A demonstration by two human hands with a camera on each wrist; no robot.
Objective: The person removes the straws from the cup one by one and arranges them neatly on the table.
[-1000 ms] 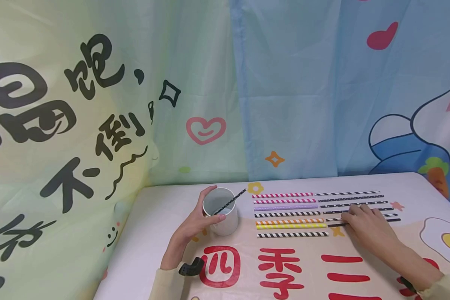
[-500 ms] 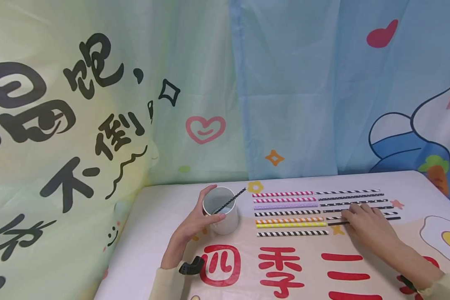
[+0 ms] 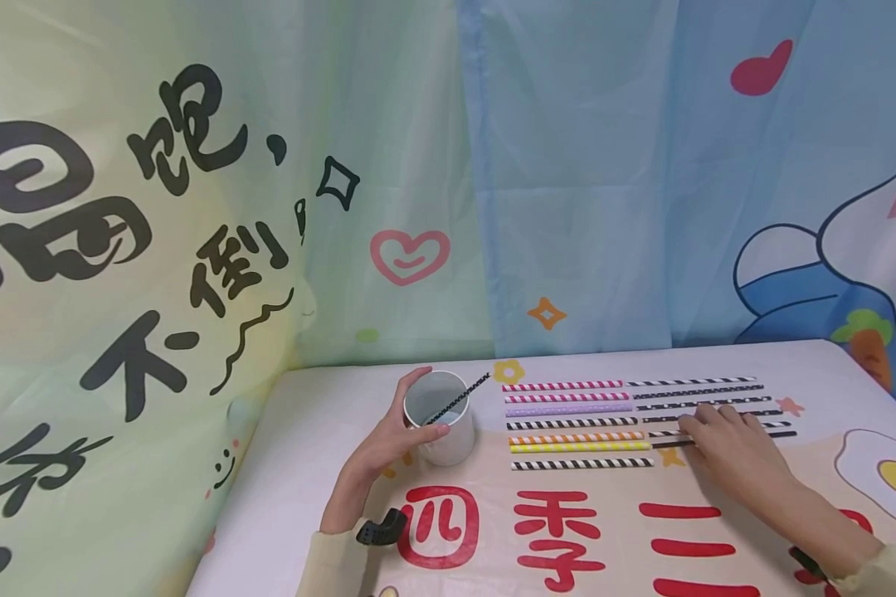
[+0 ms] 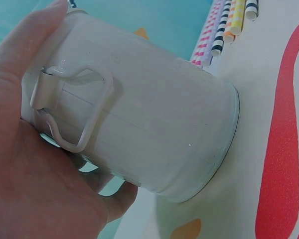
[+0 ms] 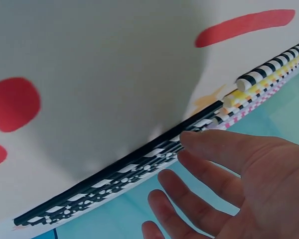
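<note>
My left hand (image 3: 388,439) holds a white mug (image 3: 457,444) upright at the left of the table, thumb on the near side of the rim and fingers round the far side. The mug's looped handle (image 4: 108,92) shows in the left wrist view. A black paper straw with small white dots (image 3: 465,399) leans in the mug and sticks out past its rim. My right hand (image 3: 739,448) is over the right-hand row of black-and-white straws (image 3: 690,384), its fingertips right at them and loosely bent. A plain black straw (image 5: 114,162) lies nearest to me in that row.
Left of that row lies a column of coloured paper straws: pink-striped (image 3: 563,398), purple (image 3: 567,410), orange-striped (image 3: 575,438), yellow (image 3: 578,448) and black-striped (image 3: 582,466). A printed cloth covers the table (image 3: 269,497). Printed curtains (image 3: 582,166) hang behind it.
</note>
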